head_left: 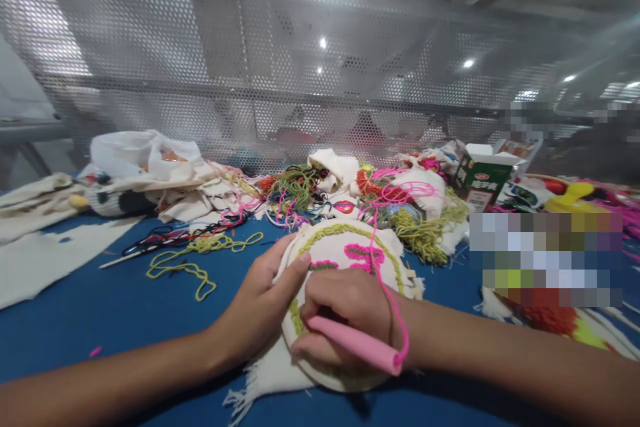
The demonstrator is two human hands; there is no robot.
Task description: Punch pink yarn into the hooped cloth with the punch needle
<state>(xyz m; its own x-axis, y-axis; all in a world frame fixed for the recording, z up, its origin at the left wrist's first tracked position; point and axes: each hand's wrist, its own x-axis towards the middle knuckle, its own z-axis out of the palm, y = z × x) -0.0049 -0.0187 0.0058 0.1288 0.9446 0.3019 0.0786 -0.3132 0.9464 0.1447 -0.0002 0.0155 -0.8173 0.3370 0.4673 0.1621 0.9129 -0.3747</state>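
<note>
An embroidery hoop point(345, 243) with cream cloth lies on the blue table point(100, 307), stitched with an olive-green ring and pink shapes. My left hand point(260, 303) grips the hoop's left rim, thumb on the cloth. My right hand point(345, 310) rests on the cloth and holds a pink punch needle point(357, 343), tip hidden under the fingers. Pink yarn point(387, 280) runs from the tool's rear end over my wrist up to the pile behind.
Loose yellow-green yarn point(190, 270) lies left of the hoop. Cloth pieces, a white plastic bag point(135, 153) and tangled yarn point(295, 190) crowd the back edge. A green-and-white carton point(480, 180) stands at right. A perforated metal screen point(300, 80) closes the far side.
</note>
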